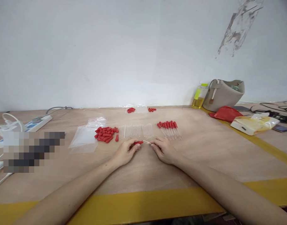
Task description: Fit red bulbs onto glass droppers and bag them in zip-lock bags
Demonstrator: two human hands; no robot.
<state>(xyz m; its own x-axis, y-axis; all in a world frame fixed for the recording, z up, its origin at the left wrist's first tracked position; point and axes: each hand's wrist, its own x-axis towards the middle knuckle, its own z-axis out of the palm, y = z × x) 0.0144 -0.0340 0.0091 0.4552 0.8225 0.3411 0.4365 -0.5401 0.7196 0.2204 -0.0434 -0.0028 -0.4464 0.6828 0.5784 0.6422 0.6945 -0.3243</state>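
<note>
My left hand (127,152) pinches a red rubber dropper bulb (139,142) between thumb and fingers. A thin clear glass dropper tube (146,142) runs from the bulb's end to my right hand (164,150), whose fingertips are closed on it. How far the tube sits inside the bulb is too small to tell. Just beyond my hands lie a row of bare glass tubes (130,131) and a smaller group of tubes (147,130). A heap of loose red bulbs (106,134) is left of them. To the right are several droppers with red bulbs fitted (169,125).
Clear plastic bags (83,137) lie left of the heap. Near the wall is a bag with red bulbs (140,109). A power strip (37,124) stands left; a bottle (199,96), grey handbag (224,95), red pouch (225,114) and yellow-white packet (253,124) are right.
</note>
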